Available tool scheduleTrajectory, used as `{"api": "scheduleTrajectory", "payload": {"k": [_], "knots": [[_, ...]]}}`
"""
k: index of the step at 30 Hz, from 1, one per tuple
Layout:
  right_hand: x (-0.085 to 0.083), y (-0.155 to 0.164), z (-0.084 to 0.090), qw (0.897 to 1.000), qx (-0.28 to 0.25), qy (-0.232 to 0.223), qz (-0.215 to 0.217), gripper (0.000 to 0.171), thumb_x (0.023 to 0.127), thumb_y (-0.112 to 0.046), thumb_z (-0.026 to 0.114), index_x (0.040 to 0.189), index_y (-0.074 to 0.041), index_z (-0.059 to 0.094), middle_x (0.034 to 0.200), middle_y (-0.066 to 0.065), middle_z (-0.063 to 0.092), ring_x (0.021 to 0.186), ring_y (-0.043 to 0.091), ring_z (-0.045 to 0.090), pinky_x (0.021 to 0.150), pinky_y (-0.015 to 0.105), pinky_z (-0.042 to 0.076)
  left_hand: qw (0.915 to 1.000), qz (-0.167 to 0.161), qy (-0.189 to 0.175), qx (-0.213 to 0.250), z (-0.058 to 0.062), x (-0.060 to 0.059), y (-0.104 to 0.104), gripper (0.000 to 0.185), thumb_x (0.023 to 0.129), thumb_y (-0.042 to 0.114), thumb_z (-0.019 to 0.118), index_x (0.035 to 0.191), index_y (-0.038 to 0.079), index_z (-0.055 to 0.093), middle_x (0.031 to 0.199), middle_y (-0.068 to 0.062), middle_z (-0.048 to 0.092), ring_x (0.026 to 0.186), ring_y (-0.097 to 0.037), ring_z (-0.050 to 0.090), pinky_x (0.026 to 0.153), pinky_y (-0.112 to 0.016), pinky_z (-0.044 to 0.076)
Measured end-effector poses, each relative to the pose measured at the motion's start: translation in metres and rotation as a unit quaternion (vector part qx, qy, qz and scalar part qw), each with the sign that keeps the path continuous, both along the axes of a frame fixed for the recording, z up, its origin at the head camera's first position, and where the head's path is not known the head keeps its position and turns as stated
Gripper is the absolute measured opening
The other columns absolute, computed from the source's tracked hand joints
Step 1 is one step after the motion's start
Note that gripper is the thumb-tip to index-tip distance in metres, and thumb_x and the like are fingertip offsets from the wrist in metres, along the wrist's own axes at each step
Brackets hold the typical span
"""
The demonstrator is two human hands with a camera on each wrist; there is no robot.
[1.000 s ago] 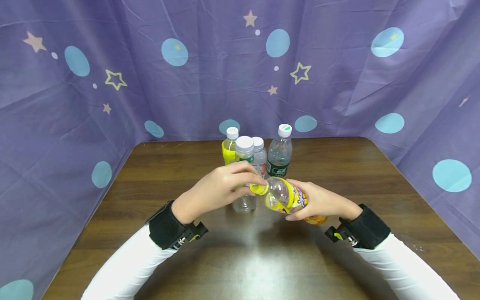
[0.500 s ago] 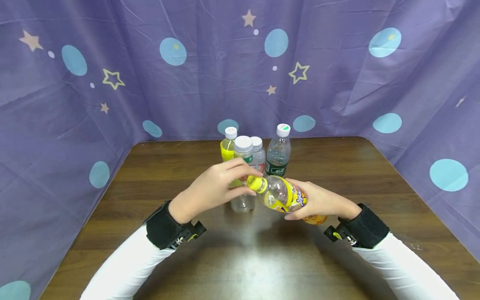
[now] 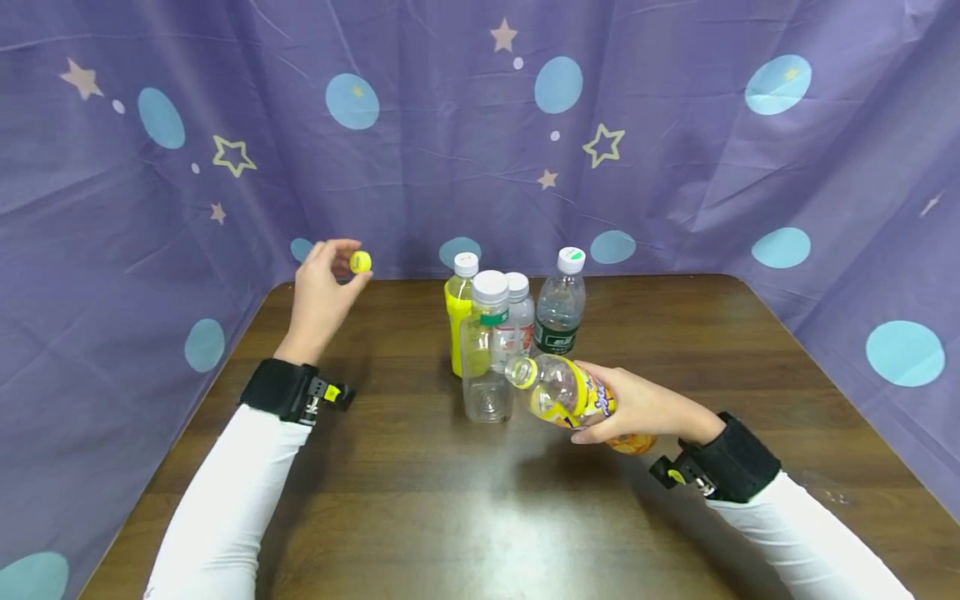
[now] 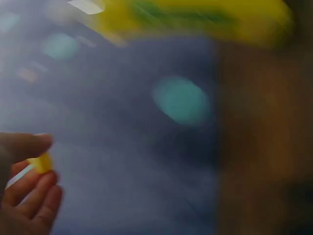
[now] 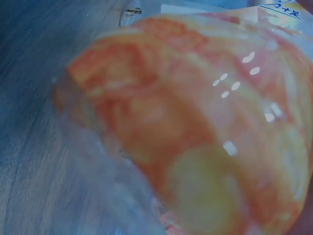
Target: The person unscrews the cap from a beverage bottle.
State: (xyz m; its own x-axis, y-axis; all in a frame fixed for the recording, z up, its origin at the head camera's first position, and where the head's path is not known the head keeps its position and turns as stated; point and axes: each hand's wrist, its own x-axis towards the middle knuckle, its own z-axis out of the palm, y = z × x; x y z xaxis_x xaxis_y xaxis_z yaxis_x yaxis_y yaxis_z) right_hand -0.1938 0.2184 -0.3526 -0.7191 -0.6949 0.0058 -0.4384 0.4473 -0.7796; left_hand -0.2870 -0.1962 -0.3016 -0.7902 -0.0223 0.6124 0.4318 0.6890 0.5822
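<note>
The left hand (image 3: 322,287) is raised above the far left corner of the worktop (image 3: 420,517), close to the purple curtain (image 3: 150,208). Its thumb and fingers (image 3: 339,247) are curled and pinch a small yellow cap (image 3: 361,262) at the tips. The cap sits on the right side of the hand, with its round face turned toward the head camera. In the left wrist view, which is blurred, the cap (image 4: 41,163) shows between the thumb above and the fingers (image 4: 29,188) below.

At the middle of the worktop four capped bottles stand upright in a tight group: a yellow bottle (image 3: 457,321), a clear bottle (image 3: 487,358) in front, a small bottle (image 3: 516,321) behind it, and a green-label bottle (image 3: 558,308) at the right.

The right hand (image 3: 645,408) grips an open bottle (image 3: 566,392) around its lower body, fingers wrapped beneath and thumb on the far side. The bottle is held above the worktop, just right of the clear bottle. Its long axis lies nearly level, tilted slightly upward, with the uncapped mouth pointing left toward the clear bottle and the base toward the right wrist. The right wrist view shows only the orange base of this bottle (image 5: 195,132) at close range.
</note>
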Motion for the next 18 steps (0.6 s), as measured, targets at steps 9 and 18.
{"api": "scheduleTrajectory", "payload": {"k": [9,18], "knots": [[-0.001,-0.001,0.0,1.0,0.003,0.004,0.001,0.064,0.076,-0.027,0.082,0.129,-0.018,0.047,0.102,-0.001,0.064,0.085,0.014,0.063,0.071,0.031,0.056,0.9181,0.018,-0.3,-0.258,-0.082,-0.028,-0.041,0.035,0.083,0.019,0.076,0.109,0.0,0.063,0.104,-0.018,0.067,0.092,-0.032,0.064,0.078,-0.046,0.052],[-0.001,0.0,-0.002,1.0,0.006,0.005,0.001,0.064,0.076,-0.028,0.082,0.129,-0.018,0.047,0.099,-0.001,0.065,0.083,0.013,0.064,0.07,0.03,0.056,0.8929,0.012,-0.344,-0.291,-0.095,-0.021,-0.035,0.042,0.083,0.027,0.077,0.113,0.001,0.063,0.109,-0.017,0.067,0.098,-0.032,0.064,0.08,-0.049,0.052]]}}
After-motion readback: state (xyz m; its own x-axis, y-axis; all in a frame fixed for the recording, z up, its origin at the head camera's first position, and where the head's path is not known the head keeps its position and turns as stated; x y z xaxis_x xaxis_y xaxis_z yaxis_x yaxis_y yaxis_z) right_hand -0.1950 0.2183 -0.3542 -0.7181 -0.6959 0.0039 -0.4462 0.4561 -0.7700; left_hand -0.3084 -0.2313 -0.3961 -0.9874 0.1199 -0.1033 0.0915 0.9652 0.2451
